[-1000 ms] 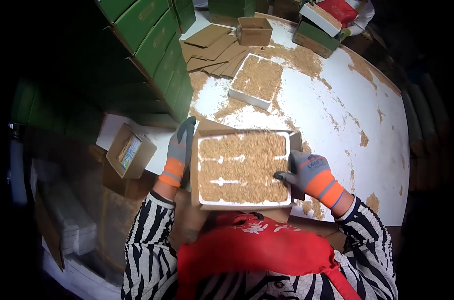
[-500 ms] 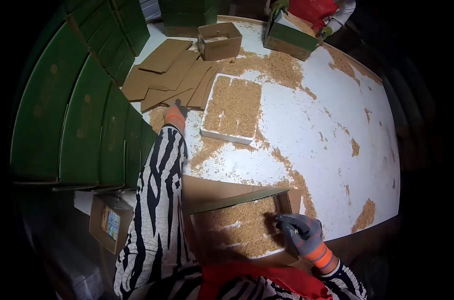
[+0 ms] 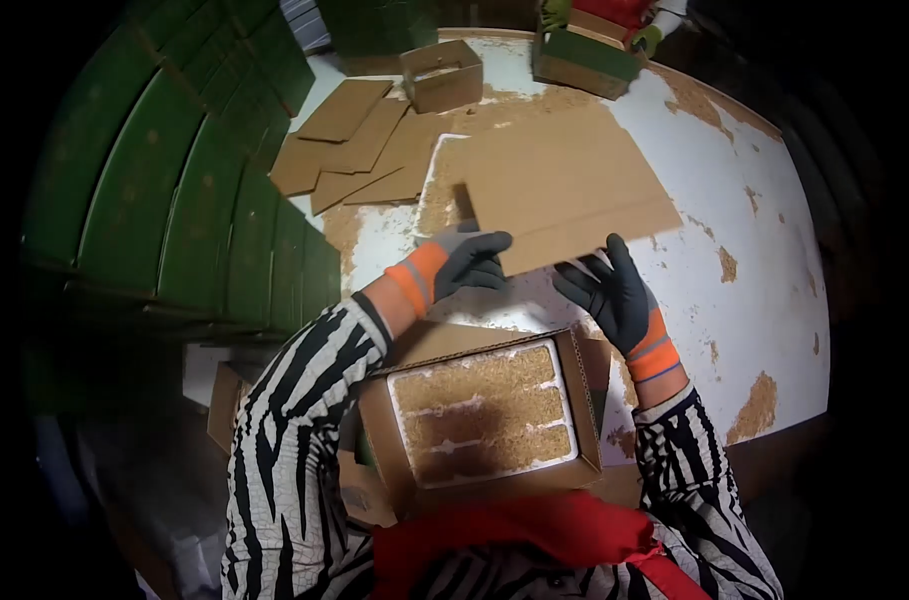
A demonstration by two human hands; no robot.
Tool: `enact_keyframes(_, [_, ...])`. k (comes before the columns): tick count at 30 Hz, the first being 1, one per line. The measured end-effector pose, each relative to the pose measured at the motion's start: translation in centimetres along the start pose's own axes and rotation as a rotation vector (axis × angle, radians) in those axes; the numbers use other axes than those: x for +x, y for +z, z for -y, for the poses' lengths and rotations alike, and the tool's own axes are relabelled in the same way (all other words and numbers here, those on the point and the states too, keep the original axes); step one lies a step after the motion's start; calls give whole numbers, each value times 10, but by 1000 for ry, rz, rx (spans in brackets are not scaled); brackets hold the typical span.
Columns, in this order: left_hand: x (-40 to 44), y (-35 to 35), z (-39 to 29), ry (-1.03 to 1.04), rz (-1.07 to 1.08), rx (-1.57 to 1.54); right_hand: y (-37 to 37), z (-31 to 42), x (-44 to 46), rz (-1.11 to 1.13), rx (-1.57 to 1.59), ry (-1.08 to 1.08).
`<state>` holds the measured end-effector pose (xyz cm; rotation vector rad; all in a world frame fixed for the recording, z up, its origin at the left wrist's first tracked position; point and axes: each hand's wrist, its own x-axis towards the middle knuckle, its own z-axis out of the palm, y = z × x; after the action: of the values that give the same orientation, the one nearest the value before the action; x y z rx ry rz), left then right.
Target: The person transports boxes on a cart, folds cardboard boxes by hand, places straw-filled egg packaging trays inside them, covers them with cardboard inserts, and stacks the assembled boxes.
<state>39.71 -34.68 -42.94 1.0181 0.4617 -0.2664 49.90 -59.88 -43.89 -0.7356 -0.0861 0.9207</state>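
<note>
Above the white table a brown cardboard sheet [image 3: 569, 185] is held up, tilted. My left hand [image 3: 464, 262], in a grey glove with an orange cuff, is closed on its near left corner. At the sheet's near edge is my right hand [image 3: 609, 290], gloved alike, fingers spread; one fingertip overlaps the edge, and a firm grip does not show. Below both hands stands an open cardboard box [image 3: 592, 440]. Inside it lies a white tray [image 3: 572, 425] filled with wood shavings in rows. Behind the sheet, another shavings-filled tray [image 3: 436, 190] is mostly hidden.
Flat cardboard pieces [image 3: 349, 150] lie overlapping at the table's back left, beside a small open carton [image 3: 444, 78]. Green boxes [image 3: 124, 190] are stacked along the left. Shavings are scattered over the table [image 3: 774, 290]. Across it, a person's gloved hands hold a green box [image 3: 586, 65].
My left hand has brought a cardboard sheet from the pile towards the middle. My right hand has left the box and risen to the sheet's edge. The tray in the box now shows more plainly.
</note>
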Motion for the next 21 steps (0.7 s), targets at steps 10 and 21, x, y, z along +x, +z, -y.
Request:
enact_keyframes(10, [-252, -42, 35, 439, -359, 299, -272, 62, 1, -66, -2052, -371])
enact_keyframes(21, [-333, -284, 202, -202, -1435, 1094, -308, 132, -95, -262, -2042, -334])
